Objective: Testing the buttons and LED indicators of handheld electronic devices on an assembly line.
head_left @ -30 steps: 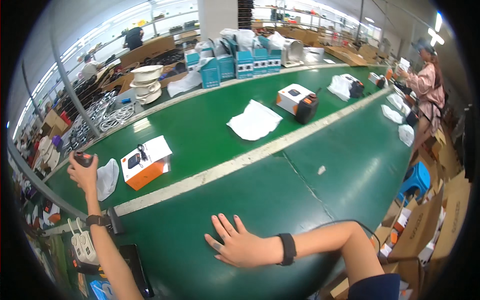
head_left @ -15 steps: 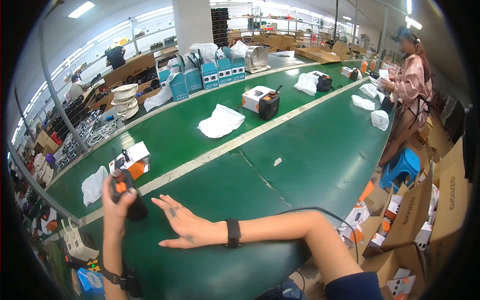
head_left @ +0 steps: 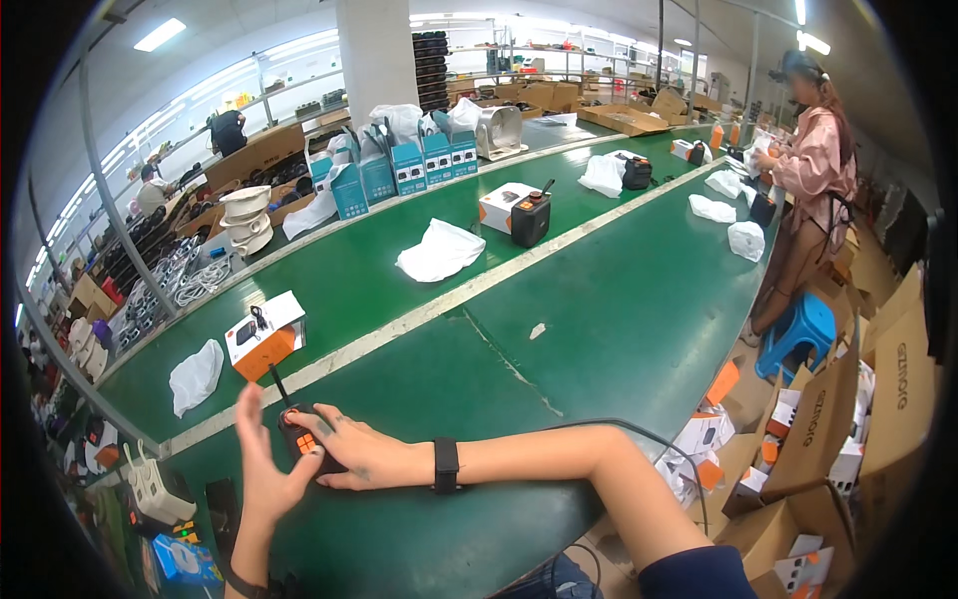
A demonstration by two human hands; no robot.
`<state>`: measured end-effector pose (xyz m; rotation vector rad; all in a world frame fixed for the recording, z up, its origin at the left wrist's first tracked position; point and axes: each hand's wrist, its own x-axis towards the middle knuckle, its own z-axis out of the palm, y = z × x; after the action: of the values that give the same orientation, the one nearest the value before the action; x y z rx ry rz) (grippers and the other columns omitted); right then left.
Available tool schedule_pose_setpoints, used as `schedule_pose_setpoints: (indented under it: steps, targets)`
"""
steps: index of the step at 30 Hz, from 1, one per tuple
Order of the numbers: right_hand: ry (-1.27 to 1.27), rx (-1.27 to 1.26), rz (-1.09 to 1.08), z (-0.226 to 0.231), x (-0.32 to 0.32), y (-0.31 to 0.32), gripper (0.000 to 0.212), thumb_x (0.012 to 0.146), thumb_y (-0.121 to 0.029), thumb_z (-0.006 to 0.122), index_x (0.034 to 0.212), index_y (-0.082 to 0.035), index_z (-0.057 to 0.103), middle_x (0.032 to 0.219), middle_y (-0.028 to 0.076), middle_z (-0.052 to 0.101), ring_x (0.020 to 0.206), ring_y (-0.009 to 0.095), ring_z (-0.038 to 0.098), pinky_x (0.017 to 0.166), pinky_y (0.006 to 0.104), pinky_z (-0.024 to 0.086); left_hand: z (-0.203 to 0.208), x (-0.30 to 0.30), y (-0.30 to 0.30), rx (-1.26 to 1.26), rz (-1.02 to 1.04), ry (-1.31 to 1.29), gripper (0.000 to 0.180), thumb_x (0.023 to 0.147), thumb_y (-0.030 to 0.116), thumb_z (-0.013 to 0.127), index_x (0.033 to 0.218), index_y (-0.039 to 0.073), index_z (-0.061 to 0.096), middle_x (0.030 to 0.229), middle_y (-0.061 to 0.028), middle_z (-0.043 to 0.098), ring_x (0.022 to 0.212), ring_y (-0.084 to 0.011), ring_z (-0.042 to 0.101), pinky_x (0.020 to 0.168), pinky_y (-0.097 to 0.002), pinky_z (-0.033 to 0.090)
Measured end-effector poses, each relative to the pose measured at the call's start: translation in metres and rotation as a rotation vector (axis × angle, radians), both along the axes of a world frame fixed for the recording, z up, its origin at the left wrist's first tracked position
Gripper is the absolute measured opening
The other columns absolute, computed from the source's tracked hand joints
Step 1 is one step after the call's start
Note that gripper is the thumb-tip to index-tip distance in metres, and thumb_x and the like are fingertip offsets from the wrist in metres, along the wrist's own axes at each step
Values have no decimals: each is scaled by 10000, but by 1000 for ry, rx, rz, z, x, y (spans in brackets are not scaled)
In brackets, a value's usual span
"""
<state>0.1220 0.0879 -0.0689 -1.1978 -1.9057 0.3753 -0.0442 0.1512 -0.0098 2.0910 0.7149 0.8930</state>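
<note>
A small black box-shaped device (head_left: 306,443) with orange buttons on its face stands on the near green table. A thin black rod, which looks like an antenna (head_left: 278,382), sticks up from its top. My right hand (head_left: 369,451) reaches across from the right and lies over the device with its fingers around it. Just left of the device, my left hand (head_left: 267,469) is raised with its fingers apart and nothing in it. Beyond the hands, a white and orange box (head_left: 264,334) carries a small black cable, beside a crumpled white bag (head_left: 197,378).
A green conveyor belt (head_left: 374,290) runs behind a pale rail. On it are another white bag (head_left: 442,251) and a similar black device (head_left: 531,219) beside its box. Cartons (head_left: 813,419) and a blue stool (head_left: 798,331) stand at right, near a person in pink (head_left: 823,150).
The black device has come down and slightly right, onto the table. My left hand has let go of it, and my right hand has taken hold. Its rod now points up.
</note>
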Motion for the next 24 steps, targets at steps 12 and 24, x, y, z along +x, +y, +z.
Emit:
schedule_pose_setpoints:
  steps: [12, 24]
  targets:
    - [-47, -118, 40, 11, -5, -3, 960, 788, -89, 708, 1519, -201, 95, 1345, 327, 323, 1113, 517, 519, 970, 517, 437, 28, -75, -145, 998, -315, -894, 546, 855, 175, 639, 1339, 42, 424, 1306, -130, 433, 1211, -219, 396, 938, -373, 338]
    - [-122, -90, 15, 11, -7, -3, 973, 805, -108, 698, 1527, -211, 54, 1336, 366, 319, 1070, 534, 538, 953, 527, 447, 11, -65, -164, 997, -256, -1047, 351, 854, 313, 632, 1154, 135, 601, 1263, 14, 546, 1148, -160, 440, 819, -340, 368]
